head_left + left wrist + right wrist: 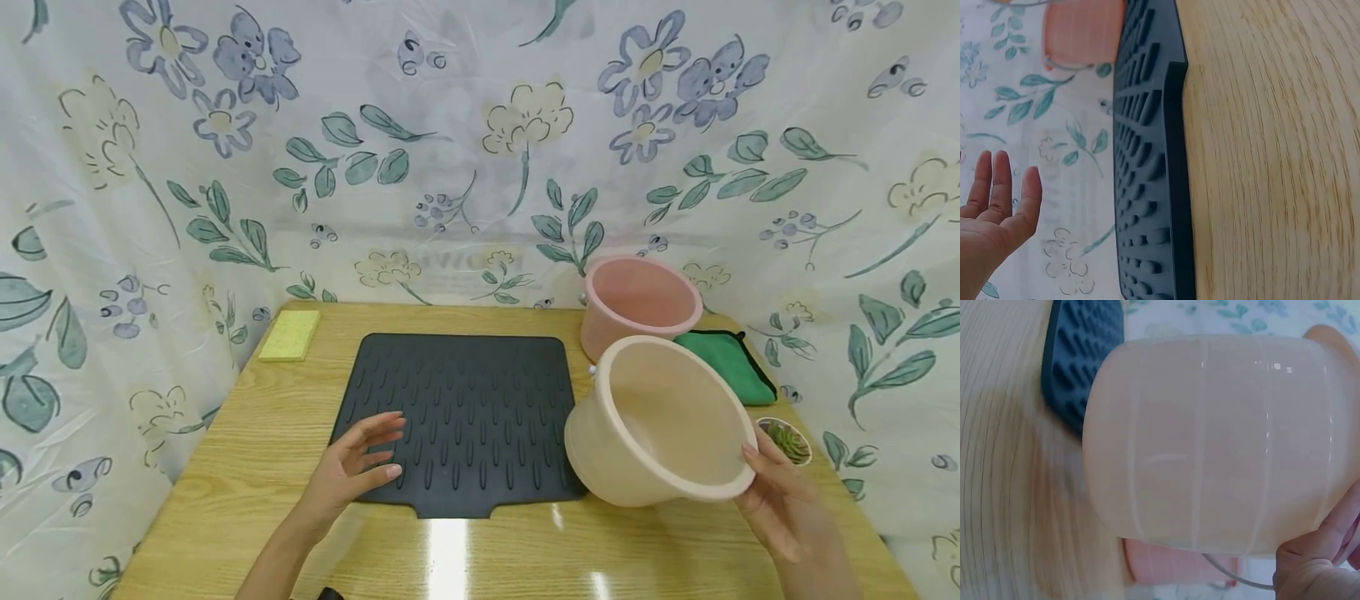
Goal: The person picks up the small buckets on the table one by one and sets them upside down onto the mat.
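Observation:
A cream plastic bucket (611, 446) is tilted over the right part of the table, its mouth turned up and to the right. My right hand (780, 500) grips the bucket's rim at its right side. In the right wrist view the ribbed side of the bucket fills most of the picture, above a shadow on the wood. My left hand (352, 467) hangs over the front left corner of a dark ridged rubber mat (465, 400). Its fingers are apart and relaxed, with nothing between them; the left wrist view shows the same.
A pink bucket (600, 325) stands at the back right, behind the cream one. Beside it lie a green cloth pouch (727, 367) with black edging and a small potted succulent (786, 442). A yellow sponge cloth (289, 335) lies back left. Floral curtain (465, 167) surrounds the wooden table (247, 450).

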`<state>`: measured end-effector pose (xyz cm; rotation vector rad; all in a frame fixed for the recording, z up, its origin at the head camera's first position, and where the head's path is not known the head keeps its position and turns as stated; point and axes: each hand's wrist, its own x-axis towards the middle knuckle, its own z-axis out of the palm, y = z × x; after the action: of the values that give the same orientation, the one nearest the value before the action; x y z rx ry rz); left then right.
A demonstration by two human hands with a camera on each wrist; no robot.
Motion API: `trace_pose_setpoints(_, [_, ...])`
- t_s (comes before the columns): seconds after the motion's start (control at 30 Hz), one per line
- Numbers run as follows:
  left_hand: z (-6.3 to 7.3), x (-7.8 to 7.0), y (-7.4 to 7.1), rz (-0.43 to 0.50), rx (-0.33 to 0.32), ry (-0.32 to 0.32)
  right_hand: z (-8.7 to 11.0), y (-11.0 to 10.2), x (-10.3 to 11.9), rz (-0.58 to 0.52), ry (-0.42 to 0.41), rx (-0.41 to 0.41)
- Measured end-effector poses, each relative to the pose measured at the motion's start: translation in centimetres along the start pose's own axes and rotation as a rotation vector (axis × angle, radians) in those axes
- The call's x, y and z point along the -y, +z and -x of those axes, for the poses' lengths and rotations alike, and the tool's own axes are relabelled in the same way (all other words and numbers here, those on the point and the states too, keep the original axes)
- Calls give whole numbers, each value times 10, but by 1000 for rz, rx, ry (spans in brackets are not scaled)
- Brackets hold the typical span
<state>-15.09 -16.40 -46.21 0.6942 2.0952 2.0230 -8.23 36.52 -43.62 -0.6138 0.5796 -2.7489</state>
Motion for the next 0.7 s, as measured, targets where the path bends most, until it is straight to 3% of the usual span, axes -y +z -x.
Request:
trace_pose_setpoints(0.2, [-3, 1, 5, 17, 10, 7, -8, 13, -22, -32, -3, -12])
trace_pose_setpoints(0.53, [-10, -1, 16, 30, 17, 15, -19, 25, -54, -225, 23, -19])
trace_pose_setpoints(0.7, [-11, -1, 22, 62, 26, 28, -24, 30, -64, -227, 28, -19])
